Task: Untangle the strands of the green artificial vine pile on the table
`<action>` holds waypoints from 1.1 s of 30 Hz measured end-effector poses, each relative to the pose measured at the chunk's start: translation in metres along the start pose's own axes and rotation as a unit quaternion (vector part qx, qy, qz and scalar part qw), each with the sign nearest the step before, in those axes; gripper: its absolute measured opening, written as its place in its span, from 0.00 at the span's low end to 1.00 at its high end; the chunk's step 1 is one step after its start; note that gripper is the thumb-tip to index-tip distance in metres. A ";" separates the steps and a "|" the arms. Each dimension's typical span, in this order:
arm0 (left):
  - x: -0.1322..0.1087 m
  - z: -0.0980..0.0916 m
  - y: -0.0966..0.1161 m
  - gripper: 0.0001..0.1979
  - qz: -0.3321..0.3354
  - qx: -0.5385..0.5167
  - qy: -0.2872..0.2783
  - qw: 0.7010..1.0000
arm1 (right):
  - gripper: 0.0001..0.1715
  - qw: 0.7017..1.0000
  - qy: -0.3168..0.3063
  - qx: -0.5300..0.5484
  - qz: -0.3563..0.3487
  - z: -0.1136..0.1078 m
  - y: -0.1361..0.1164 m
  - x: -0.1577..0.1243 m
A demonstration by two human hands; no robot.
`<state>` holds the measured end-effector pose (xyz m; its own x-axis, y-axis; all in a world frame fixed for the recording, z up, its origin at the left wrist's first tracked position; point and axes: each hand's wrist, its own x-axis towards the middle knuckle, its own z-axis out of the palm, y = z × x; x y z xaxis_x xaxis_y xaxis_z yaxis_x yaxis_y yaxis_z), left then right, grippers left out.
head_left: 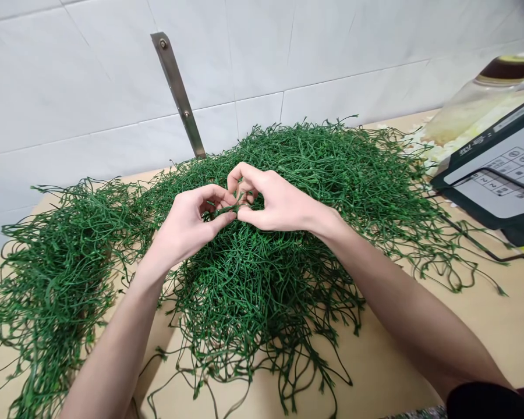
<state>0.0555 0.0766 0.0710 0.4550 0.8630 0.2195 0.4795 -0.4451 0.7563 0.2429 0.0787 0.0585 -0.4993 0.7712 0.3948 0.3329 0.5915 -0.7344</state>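
Both of my hands meet above a big heap of thin green plastic stems [262, 291] with small forked tips. My left hand [196, 221] pinches a green stem [232, 207] between thumb and fingers. From the other side my right hand [275, 201] grips the same piece, its thumb and bent fingertips close to the left ones. The fingertips partly cover the stem, so its full length is hidden. Under both hands the tangled stems spread across the table.
Another mound of green stems [56, 285] lies at the left on the wooden table [475, 308]. A metal bracket [179, 96] stands against the tiled wall [113, 70]. At the right are a dark-framed labelled box [498, 169], a clear container [467, 110] and pale flower-like pieces [419, 145].
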 end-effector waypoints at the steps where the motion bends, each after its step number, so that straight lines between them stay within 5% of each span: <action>1: 0.000 0.000 0.001 0.07 0.012 0.024 -0.005 1.000 | 0.13 1.000 -0.002 0.003 0.005 0.001 0.001 0.000; 11: 0.002 0.001 -0.004 0.07 0.102 0.245 -0.034 0.963 | 0.09 0.999 0.024 0.007 -0.027 0.014 0.003 0.002; 19: 0.003 -0.005 -0.010 0.06 0.073 0.244 0.009 0.967 | 0.20 0.998 0.027 -0.007 -0.064 0.009 0.015 0.006; 25: 0.002 -0.007 -0.007 0.07 0.012 0.190 0.060 0.980 | 0.13 0.993 0.101 -0.057 -0.025 -0.001 0.006 0.003; 33: -0.002 -0.007 0.006 0.08 0.011 0.154 0.066 0.986 | 0.17 0.994 0.078 -0.052 -0.063 0.001 0.007 0.003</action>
<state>0.0522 0.0734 0.0788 0.3754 0.8672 0.3271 0.6850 -0.4973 0.5324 0.2425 0.0848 0.0539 -0.4154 0.7112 0.5671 0.3597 0.7011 -0.6158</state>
